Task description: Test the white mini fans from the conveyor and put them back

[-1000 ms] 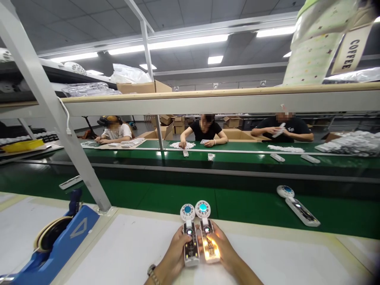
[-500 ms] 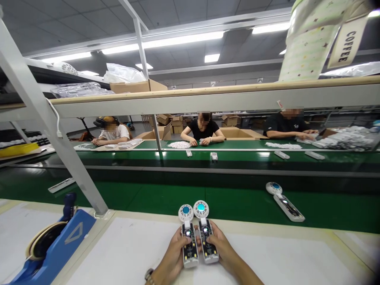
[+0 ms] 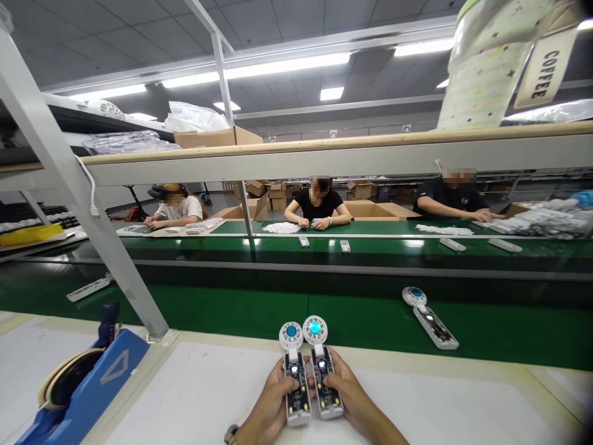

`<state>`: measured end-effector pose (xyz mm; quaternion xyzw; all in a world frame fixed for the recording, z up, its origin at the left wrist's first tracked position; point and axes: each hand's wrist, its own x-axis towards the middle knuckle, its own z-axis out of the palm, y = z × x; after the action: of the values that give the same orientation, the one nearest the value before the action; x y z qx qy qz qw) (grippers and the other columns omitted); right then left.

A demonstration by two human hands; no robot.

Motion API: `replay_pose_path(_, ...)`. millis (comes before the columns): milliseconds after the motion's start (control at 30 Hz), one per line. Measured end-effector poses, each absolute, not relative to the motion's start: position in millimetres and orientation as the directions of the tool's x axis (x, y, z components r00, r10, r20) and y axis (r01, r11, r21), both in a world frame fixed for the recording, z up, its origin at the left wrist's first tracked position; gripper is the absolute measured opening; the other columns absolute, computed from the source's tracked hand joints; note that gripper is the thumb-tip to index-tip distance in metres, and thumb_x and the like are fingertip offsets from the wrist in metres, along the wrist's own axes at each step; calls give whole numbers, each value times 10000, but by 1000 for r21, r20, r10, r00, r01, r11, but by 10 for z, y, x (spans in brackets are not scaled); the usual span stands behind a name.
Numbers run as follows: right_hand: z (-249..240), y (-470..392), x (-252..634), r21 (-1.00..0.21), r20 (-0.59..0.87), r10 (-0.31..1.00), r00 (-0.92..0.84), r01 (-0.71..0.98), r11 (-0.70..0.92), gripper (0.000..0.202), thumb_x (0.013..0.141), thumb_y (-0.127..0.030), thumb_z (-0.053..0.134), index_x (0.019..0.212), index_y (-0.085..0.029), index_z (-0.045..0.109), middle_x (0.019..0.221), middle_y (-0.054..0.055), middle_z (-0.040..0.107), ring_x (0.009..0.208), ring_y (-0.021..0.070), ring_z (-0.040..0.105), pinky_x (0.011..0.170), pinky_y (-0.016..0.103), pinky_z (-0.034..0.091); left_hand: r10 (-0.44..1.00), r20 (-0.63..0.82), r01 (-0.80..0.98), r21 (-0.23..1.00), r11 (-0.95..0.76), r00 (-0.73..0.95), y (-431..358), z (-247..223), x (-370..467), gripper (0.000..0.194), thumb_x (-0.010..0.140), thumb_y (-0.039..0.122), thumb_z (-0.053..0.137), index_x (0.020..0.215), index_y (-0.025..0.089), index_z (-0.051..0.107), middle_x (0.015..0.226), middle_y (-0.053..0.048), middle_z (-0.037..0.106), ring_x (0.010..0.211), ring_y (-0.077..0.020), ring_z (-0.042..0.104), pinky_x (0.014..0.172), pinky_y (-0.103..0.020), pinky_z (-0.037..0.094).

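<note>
Side by side over the white bench, I hold two small handheld fans with their casings open. My left hand (image 3: 273, 395) is closed around the left handheld fan (image 3: 296, 388), its thumb pressing on the black circuit board. My right hand (image 3: 347, 386) grips the right handheld fan (image 3: 327, 383) the same way, thumb on the board. Both boards show small lights. The right fan's round head glows bright cyan at its centre, while the left one's centre is a darker blue. A third open handheld fan (image 3: 430, 316) lies on the green conveyor belt, beyond my right hand.
A blue tape dispenser (image 3: 99, 380) stands at the left by a grey metal post (image 3: 115, 266). Across the belt (image 3: 208, 303), several people work beside piles of white parts (image 3: 281, 228). Above runs a shelf (image 3: 324, 154) holding boxes and a patterned bag (image 3: 486, 68). White casings (image 3: 451, 245) lie on the far belt.
The fan on the near belt has shifted left, and the parts on the far belt have moved right. My hands keep their grip on both fans, almost unmoved.
</note>
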<state>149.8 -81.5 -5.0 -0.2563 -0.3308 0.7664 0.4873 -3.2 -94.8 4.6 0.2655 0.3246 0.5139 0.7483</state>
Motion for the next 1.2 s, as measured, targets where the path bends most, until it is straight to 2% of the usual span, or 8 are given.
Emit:
replay_pose_path(167, -32, -826, 1500, -752, -81, 921, -382, -583, -308, 603, 552, -124, 599, 1130, -196, 445, 805, 32, 636, 722, 218, 612, 612, 325, 475, 939, -235, -592, 731, 340, 249, -948, 80, -29, 477, 569, 23, 580, 1033, 120, 520, 783, -96, 638, 758, -233, 613, 680, -372, 500)
replay_pose_path(633, 9, -838, 1499, -745, -57, 918, -392, -595, -300, 588, 547, -98, 546, 1118, -193, 440, 749, 16, 637, 714, 205, 612, 574, 289, 463, 938, -248, -630, 695, 346, 241, -995, 172, -12, 427, 579, -11, 596, 981, 130, 568, 793, -72, 643, 812, -224, 623, 724, -325, 484)
replay_pose_path(967, 17, -842, 1498, -736, -55, 917, -395, -604, -305, 580, 555, -102, 555, 1115, -193, 433, 803, 24, 642, 713, 203, 616, 586, 305, 473, 935, -251, -600, 718, 354, 250, -994, 181, -20, 439, 589, 12, 614, 1008, 133, 555, 792, -75, 642, 830, -234, 622, 735, -336, 484)
replay_pose_path(1200, -9, -840, 1495, -731, -81, 926, -369, -610, -307, 626, 548, -102, 576, 1144, -209, 417, 841, 23, 635, 717, 198, 610, 593, 307, 480, 934, -257, -604, 713, 356, 247, -994, 198, -9, 463, 565, 40, 667, 1006, 129, 560, 792, -89, 644, 865, -274, 616, 747, -371, 488)
